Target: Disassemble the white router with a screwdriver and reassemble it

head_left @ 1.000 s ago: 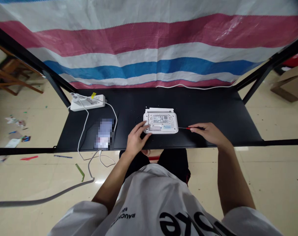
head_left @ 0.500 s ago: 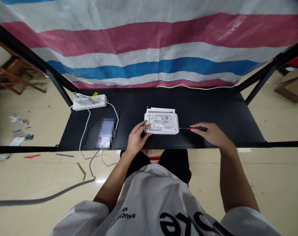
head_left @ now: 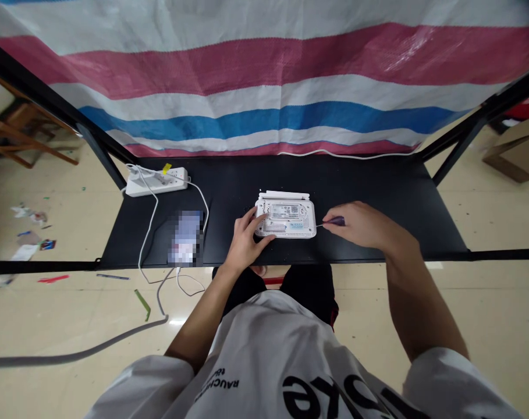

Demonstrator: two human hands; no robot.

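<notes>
Head view: router [head_left: 299, 217] sits mid-table, label side up, on the black table [head_left: 377, 180]. Left hand [head_left: 247, 237] holds its left end, thumb at the near edge, fingers over the casing. Right hand [head_left: 360, 226] is closed round a screwdriver [head_left: 336, 221], shaft pointing at the router's right edge. Hands apart, one each side. Step looks like working the tip at the casing edge; can't tell if it's in the seam. Next move probably calls for firm left-hand bracing and controlled tip pressure

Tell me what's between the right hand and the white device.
In the head view, a tool's thin shaft lies between the right hand and the white device.
</notes>
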